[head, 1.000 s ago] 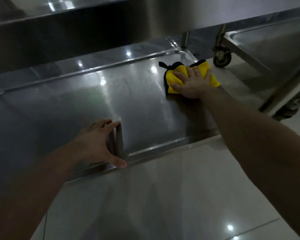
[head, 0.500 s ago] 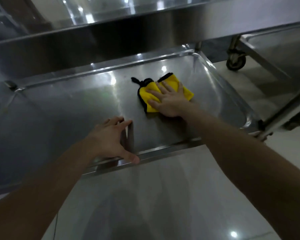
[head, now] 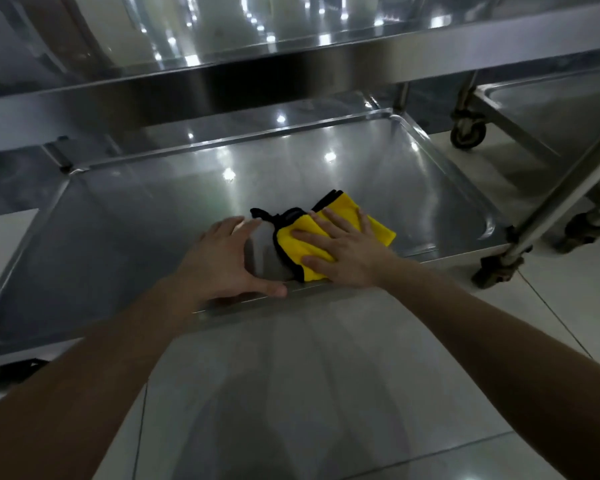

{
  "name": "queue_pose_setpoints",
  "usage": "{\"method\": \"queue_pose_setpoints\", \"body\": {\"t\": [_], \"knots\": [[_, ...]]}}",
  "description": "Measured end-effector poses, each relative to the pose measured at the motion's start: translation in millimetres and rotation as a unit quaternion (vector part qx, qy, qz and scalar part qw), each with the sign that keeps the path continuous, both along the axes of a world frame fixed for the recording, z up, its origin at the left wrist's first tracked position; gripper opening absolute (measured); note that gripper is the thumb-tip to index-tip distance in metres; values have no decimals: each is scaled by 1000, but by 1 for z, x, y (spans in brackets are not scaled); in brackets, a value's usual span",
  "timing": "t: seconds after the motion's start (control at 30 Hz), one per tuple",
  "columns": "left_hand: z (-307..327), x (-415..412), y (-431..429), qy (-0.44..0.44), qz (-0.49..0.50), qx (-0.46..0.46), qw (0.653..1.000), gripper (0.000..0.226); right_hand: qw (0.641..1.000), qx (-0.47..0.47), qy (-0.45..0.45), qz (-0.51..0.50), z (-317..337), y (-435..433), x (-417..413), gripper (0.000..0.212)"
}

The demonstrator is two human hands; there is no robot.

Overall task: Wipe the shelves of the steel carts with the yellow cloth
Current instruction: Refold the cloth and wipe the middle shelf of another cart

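A folded yellow cloth [head: 293, 244] with a black edge lies on the bottom shelf [head: 146, 223] of a steel cart, close to the shelf's front rim. My right hand [head: 343, 252] presses flat on the cloth with its fingers spread. My left hand [head: 222, 265] rests on the front rim just left of the cloth, fingers on the shelf and thumb along the rim's edge.
An upper steel shelf [head: 291, 74] overhangs the bottom one. A second steel cart [head: 551, 112] stands at the right, with castor wheels [head: 468, 131] on the tiled floor [head: 309, 393]. A cart leg [head: 561, 195] rises at the right front corner.
My right hand has dragged the cloth from the shelf's far right area toward the front rim, ending beside my left hand. The left hand kept its place on the rim.
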State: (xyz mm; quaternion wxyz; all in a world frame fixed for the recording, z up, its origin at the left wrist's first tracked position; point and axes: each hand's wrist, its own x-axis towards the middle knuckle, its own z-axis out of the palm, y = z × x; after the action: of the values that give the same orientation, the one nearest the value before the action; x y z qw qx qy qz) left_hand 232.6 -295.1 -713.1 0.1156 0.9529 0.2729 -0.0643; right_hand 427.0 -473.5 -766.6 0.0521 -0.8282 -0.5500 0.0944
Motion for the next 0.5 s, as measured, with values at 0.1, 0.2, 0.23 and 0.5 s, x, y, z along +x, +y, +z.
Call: {"method": "queue_pose_setpoints", "body": {"t": [0.1,0.2,0.23,0.5], "knots": [[8,-24,27,63,22,-16,998,162,1000,-3,5,-7,-6,5,6,66],[10,-31,32,96,13,-25,995,163,1000,-18,0,-16,-7,26,17,81],[10,-31,31,95,10,-25,995,164,999,-25,0,-24,-7,38,23,84],[8,-30,33,106,1,-17,994,158,997,-49,9,-64,-2,163,59,92]]}}
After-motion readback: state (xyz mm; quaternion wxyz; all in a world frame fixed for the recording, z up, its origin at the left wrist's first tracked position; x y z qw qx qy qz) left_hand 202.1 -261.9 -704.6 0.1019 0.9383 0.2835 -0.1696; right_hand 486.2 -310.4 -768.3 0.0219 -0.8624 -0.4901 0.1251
